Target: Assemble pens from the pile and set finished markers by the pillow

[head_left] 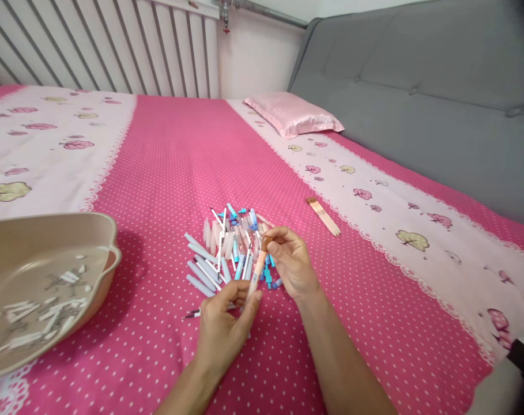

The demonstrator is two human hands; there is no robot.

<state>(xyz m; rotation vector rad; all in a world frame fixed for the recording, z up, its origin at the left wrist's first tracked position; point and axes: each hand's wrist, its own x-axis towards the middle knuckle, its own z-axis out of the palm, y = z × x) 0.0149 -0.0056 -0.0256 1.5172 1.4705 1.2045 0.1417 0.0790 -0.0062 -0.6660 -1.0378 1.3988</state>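
Left hand (227, 316): thumb and fingers closed low on peach pen (258, 268), tilted between hands; best held steady, in line with brown top (266, 243). Right hand (293, 260): thumb and finger pinching that top. Beyond: loose pen parts (236, 251); farther, laid-out pens (324, 217).

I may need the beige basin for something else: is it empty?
Not empty, but not full: small white pieces lie scattered inside the beige basin, with some floor bare.

Pen parts (236, 251) piled on bed (175, 161) before me; basin (49, 230) at my left, pen bundle (323, 217) right, pillow (293, 112) behind, near headboard (417, 92).
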